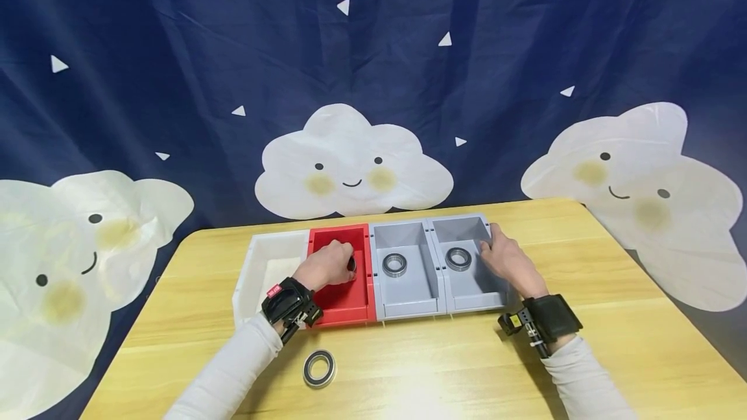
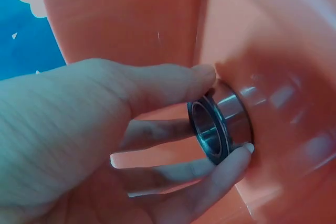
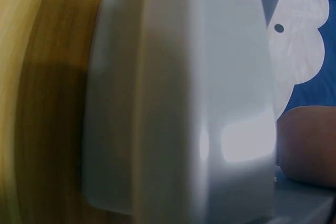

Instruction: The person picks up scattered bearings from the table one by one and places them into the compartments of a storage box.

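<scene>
My left hand (image 1: 329, 264) reaches into the red bin (image 1: 344, 317). Its thumb and fingers pinch a ball bearing (image 2: 233, 111), a steel ring with a dark face, tilted on edge close to the bin's inner surface. My right hand (image 1: 510, 261) grips the right side wall of the rightmost grey bin (image 1: 475, 303), thumb on the inner side. In the right wrist view that bin's pale wall (image 3: 236, 87) fills the middle, and only part of one digit (image 3: 307, 145) shows. A bearing (image 1: 449, 259) lies flat inside this bin.
A second grey bin (image 1: 408, 309) holds another bearing (image 1: 386, 266). At the row's left end stands a white bin (image 1: 244, 277). One bearing (image 1: 307, 369) lies on the wooden table (image 1: 443, 368) in front. Behind hangs a dark blue curtain (image 1: 397, 76) with clouds.
</scene>
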The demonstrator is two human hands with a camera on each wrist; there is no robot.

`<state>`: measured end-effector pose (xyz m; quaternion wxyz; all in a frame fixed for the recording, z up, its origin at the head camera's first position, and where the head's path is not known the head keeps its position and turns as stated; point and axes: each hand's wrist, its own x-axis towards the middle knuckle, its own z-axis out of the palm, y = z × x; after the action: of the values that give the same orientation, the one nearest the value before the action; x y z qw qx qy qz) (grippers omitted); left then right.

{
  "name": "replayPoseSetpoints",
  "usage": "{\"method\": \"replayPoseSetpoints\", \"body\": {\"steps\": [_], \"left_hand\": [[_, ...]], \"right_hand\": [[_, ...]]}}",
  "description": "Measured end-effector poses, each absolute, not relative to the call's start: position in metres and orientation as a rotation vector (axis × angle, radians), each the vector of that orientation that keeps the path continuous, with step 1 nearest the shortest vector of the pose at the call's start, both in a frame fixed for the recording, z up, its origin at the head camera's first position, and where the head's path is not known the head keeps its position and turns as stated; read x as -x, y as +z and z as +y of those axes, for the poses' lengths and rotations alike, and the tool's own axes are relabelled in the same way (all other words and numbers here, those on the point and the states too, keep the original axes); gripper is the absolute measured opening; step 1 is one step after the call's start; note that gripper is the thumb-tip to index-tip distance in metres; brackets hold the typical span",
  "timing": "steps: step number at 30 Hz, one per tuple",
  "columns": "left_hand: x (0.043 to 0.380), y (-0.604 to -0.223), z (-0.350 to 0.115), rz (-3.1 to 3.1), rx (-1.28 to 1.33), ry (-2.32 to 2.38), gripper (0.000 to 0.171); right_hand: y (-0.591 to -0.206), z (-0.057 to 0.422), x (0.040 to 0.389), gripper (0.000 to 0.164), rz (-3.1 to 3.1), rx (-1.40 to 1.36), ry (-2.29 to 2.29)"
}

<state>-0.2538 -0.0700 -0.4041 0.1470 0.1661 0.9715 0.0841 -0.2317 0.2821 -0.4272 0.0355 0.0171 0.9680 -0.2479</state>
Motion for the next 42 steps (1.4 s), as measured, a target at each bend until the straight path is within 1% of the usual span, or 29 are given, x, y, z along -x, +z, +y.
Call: {"method": "replayPoseSetpoints", "body": {"steps": [8, 14, 16, 22, 29, 34, 38, 42], "left_hand": [[0.252, -0.402, -0.07, 2.8, -0.481, 0.212, 0.025], [0.245, -0.395, -0.073, 2.826, -0.485, 0.222, 0.032], [0.241, -0.39, -0.076, 2.843, -0.504, 0.25, 0.032], [0.227, -0.374, -0.087, 2.968, -0.665, 0.331, 0.014], [0.204, -0.358, -0.099, 3.131, -0.766, 0.282, 0.012], [0.186, -0.352, -0.107, 3.224, -0.853, 0.276, 0.021], [0.17, -0.352, -0.115, 3.204, -0.907, 0.388, 0.018], [0.158, -0.358, -0.122, 3.165, -0.997, 0.469, 0.005]], "right_hand": [[-0.427, 0.282, 0.231, 0.048, 2.98, -0.044, -0.757], [-0.429, 0.281, 0.232, 0.046, 3.001, -0.013, -0.747], [-0.43, 0.281, 0.232, 0.046, 3.005, -0.008, -0.747], [-0.431, 0.28, 0.233, 0.048, 2.995, -0.013, -0.756], [-0.429, 0.281, 0.232, 0.052, 2.972, -0.031, -0.756], [-0.429, 0.281, 0.232, 0.056, 2.953, -0.038, -0.753], [-0.43, 0.282, 0.232, 0.055, 2.952, -0.035, -0.751], [-0.43, 0.281, 0.233, 0.054, 2.963, -0.02, -0.747]]}}
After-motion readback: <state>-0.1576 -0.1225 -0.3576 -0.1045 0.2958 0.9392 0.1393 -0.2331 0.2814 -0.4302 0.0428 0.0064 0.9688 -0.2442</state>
